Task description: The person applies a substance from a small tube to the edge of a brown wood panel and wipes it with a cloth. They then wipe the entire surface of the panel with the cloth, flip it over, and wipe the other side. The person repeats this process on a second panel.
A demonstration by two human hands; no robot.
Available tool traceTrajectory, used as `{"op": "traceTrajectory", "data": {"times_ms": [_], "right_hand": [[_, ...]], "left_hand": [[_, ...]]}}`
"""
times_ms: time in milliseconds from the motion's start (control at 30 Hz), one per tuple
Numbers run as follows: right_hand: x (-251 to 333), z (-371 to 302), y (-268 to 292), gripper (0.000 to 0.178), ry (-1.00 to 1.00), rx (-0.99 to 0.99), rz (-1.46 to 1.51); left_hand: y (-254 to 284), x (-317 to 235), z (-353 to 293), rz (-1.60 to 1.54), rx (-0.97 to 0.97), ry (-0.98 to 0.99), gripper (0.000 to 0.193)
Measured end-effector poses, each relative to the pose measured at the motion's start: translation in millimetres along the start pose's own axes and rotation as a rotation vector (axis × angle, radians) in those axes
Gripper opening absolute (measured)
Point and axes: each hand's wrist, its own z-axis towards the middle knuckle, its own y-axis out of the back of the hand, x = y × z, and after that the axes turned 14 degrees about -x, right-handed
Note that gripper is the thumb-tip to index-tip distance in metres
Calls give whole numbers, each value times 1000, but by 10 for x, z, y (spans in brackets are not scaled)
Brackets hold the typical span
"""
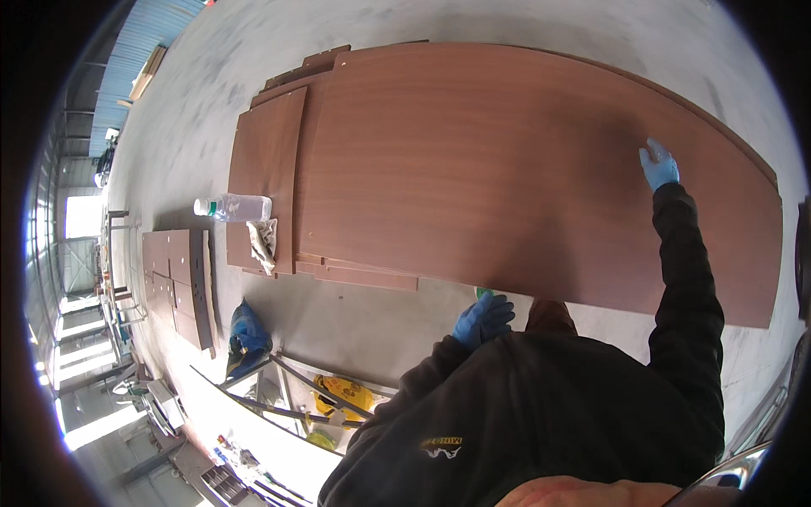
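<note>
The person [549, 397] stands at the near long edge of a large brown panel [473, 169], which lies flat on top of a stack of boards [372, 277]. The blue-gloved right hand [660, 166] reaches out over the right part of the panel, fingers apart and no object showing in it. The left hand [484, 319], also gloved, is just beside the near edge with something green [482, 292] at it; it is too small there to tell whether the fingers are clasped on it. The step in hand looks like going over the panel's top face by hand. The next move likely calls for a flat, light palm along that face, away from the bottle [245, 208] and crumpled cloth [263, 243] on the smaller panel [266, 152] at the left.
</note>
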Motion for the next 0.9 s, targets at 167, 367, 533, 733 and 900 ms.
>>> {"op": "traceTrajectory", "data": {"times_ms": [167, 367, 533, 733, 900], "right_hand": [[-182, 906, -157, 59, 146, 23, -368], [-698, 1825, -439, 70, 364, -30, -525], [-1002, 2212, -531, 77, 447, -31, -455], [-998, 2255, -469, 75, 463, 31, -367], [-810, 2264, -385, 81, 316, 137, -357]], "left_hand": [[-449, 377, 248, 44, -160, -92, 66], [-1241, 940, 528, 224, -404, -452, 51], [-1745, 1253, 705, -362, -322, -175, 53], [-2066, 1517, 859, -329, -347, -206, 57], [-2048, 1742, 1056, 67, -403, -683, 56]]}}
